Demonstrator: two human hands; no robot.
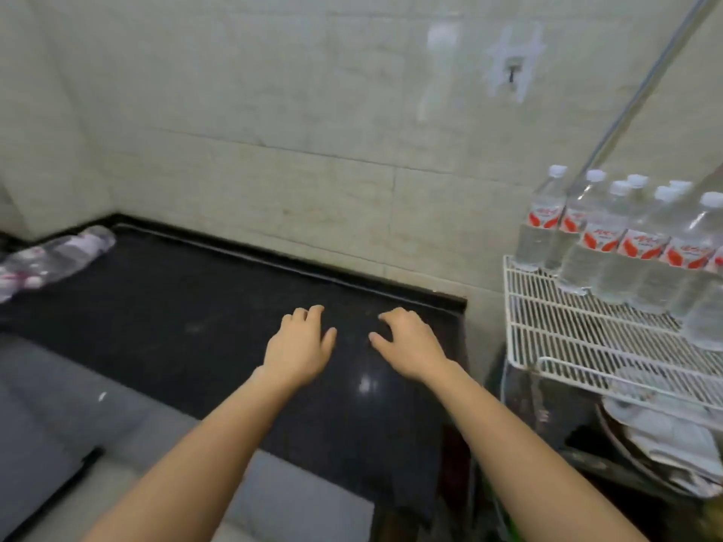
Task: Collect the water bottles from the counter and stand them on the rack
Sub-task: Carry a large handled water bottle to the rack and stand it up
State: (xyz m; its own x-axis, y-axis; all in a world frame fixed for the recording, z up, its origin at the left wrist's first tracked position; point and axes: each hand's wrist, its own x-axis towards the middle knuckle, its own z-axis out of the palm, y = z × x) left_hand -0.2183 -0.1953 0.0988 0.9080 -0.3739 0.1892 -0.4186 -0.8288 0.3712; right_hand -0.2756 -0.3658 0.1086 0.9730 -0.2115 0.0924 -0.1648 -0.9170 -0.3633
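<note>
Several clear water bottles (pixel 610 244) with red-and-white labels and white caps stand upright on the white wire rack (pixel 547 326) at the right. On the black counter (pixel 176 307), at the far left corner, lies a crumpled clear plastic wrap (pixel 54 256) that seems to hold more bottles; it is blurred. My left hand (pixel 299 342) and my right hand (pixel 407 340) hover side by side over the counter's right part, palms down, fingers apart, holding nothing.
A tiled wall (pixel 274 131) runs behind the counter, with a hook (pixel 512 74) stuck on it. A metal pole (pixel 641 88) rises slanted from the rack. Below the rack sit dishes or white plastic (pixel 657 436). A grey floor (pixel 78 416) lies at the lower left.
</note>
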